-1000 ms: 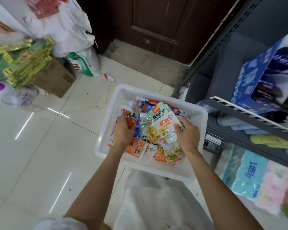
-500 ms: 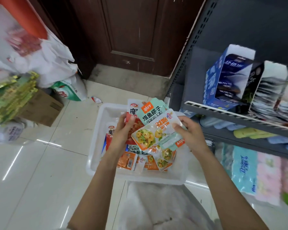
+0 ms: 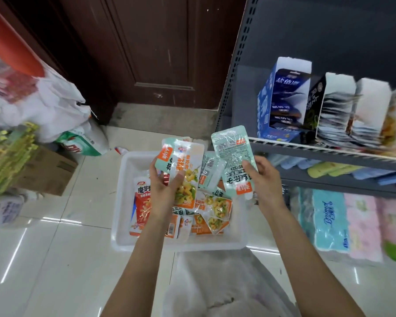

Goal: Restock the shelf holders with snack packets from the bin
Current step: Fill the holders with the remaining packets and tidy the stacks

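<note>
A white plastic bin [image 3: 121,202] sits on the tiled floor with several orange and pale green snack packets [image 3: 213,209] in it. My left hand [image 3: 162,191] grips a small stack of packets [image 3: 183,165] above the bin, thumb across the front one. My right hand [image 3: 264,179] pinches one pale green packet [image 3: 232,156], back side up, a little to the right of the stack. On the grey shelf to the right stand cardboard holders: a blue one [image 3: 281,104] nearest, then a black-and-white one [image 3: 329,106] with packets in it.
The shelf's white wire rail [image 3: 329,148] runs along its front edge. Tissue packs [image 3: 343,225] fill the lowest shelf. A brown door [image 3: 151,46] stands behind the bin. White bags [image 3: 44,104], a cardboard box [image 3: 46,170] and green packs [image 3: 7,154] crowd the left floor.
Both hands lifted the packets up out of the bin. The right hand has drawn one pale green packet away from the stack in my left hand. The view tilted up toward the shelf.
</note>
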Tool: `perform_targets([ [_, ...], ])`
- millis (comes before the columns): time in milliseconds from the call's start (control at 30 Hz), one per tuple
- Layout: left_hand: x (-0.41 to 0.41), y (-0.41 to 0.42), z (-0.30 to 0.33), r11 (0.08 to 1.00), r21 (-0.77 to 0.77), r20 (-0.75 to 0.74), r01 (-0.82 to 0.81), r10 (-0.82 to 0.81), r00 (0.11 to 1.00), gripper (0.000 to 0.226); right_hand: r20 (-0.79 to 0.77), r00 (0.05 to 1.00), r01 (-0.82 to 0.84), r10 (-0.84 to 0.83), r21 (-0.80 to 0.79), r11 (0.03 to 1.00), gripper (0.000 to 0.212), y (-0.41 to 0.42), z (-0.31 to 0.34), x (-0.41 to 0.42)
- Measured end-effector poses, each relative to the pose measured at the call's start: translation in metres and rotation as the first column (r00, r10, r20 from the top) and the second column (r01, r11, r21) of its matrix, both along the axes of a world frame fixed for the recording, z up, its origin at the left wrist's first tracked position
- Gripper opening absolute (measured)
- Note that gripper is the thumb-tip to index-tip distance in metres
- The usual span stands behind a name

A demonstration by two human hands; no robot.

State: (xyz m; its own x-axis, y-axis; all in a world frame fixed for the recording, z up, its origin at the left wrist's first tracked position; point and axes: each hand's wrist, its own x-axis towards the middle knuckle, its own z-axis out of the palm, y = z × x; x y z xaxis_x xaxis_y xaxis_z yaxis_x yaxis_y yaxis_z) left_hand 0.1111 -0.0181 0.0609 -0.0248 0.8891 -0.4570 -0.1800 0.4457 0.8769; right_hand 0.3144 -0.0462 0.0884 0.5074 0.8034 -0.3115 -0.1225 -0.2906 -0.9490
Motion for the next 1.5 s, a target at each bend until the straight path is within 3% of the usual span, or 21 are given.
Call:
perform_targets([
  [67,0.001,0.0,0.001,1.0,0.005,-0.021,0.003,-0.003,1.0,0.059,0.019,1.0,0.023,-0.023,0.005,1.0,0.006,-0.006,0.001,0.002],
  [167,0.009,0.0,0.007,1.0,0.006,-0.018,-0.01,0.01,1.0,0.059,0.299,0.954,-0.029,-0.004,0.105,0.994,0.007,-0.021,0.003,0.006],
  [233,0.018,-0.002,0.009,0.999,-0.026,0.026,0.019,-0.018,0.999,0.058,0.588,0.808,-0.163,0.024,0.185,0.969,0.012,-0.031,0.006,0.016],
  [300,0.032,-0.005,0.016,0.994,-0.066,0.08,0.089,-0.083,0.993,0.055,0.809,0.588,-0.367,0.028,0.236,0.9,0.013,-0.037,0.003,0.03],
  [333,0.041,-0.007,0.021,0.99,-0.074,0.107,0.119,-0.111,0.988,0.053,0.868,0.496,-0.455,0.015,0.246,0.856,0.015,-0.04,0.0,0.038],
  [400,0.058,-0.013,0.029,0.984,-0.082,0.144,0.158,-0.145,0.979,0.048,0.904,0.426,-0.509,-0.02,0.258,0.821,0.017,-0.044,-0.006,0.056],
  [567,0.106,-0.03,0.042,0.969,-0.036,0.121,0.243,-0.237,0.964,0.053,0.835,0.55,-0.387,-0.011,0.266,0.883,0.019,-0.062,-0.002,0.11],
  [667,0.147,-0.045,0.047,0.963,0.002,0.021,0.27,-0.27,0.963,0.064,0.761,0.646,-0.397,0.061,0.266,0.878,0.031,-0.076,0.004,0.149],
  [800,0.217,-0.07,0.053,0.959,0.124,-0.141,0.255,-0.237,0.961,0.054,0.592,0.796,-0.392,0.129,0.341,0.854,0.041,-0.103,0.014,0.212],
  [833,0.234,-0.077,0.053,0.952,0.16,-0.159,0.263,-0.238,0.958,0.054,0.502,0.857,-0.339,0.12,0.371,0.865,0.045,-0.109,0.016,0.229],
  [900,0.267,-0.092,0.052,0.936,0.193,-0.2,0.295,-0.256,0.946,0.056,0.158,0.984,-0.134,0.08,0.373,0.918,0.043,-0.125,0.02,0.265],
  [967,0.296,-0.103,0.054,0.919,0.2,-0.23,0.34,-0.293,0.928,0.058,-0.001,0.998,-0.062,0.065,0.256,0.965,0.045,-0.139,0.025,0.302],
  [1067,0.33,-0.115,0.059,0.891,0.197,-0.286,0.41,-0.348,0.893,0.059,0.06,0.977,-0.206,0.202,0.059,0.977,0.037,-0.152,0.029,0.354],
  [1200,0.363,-0.12,0.068,0.85,0.216,-0.337,0.48,-0.396,0.854,0.062,0.244,0.924,-0.287,0.293,-0.06,0.956,0.016,-0.162,0.033,0.398],
  [1300,0.381,-0.114,0.077,0.834,0.234,-0.333,0.5,-0.415,0.847,0.06,0.171,0.916,-0.36,0.362,-0.047,0.932,0.015,-0.165,0.04,0.418],
  [1367,0.395,-0.106,0.084,0.849,0.246,-0.273,0.468,-0.403,0.874,0.057,0.127,0.947,-0.299,0.294,0.022,0.954,0.019,-0.166,0.049,0.436],
  [1433,0.41,-0.094,0.09,0.883,0.256,-0.185,0.392,-0.353,0.917,0.054,0.116,0.993,-0.042,0.026,0.143,0.989,0.02,-0.162,0.06,0.457],
  [1500,0.429,-0.079,0.093,0.899,0.262,-0.121,0.352,-0.331,0.936,0.049,0.161,0.942,0.244,-0.294,0.271,0.931,0.014,-0.155,0.07,0.485],
])
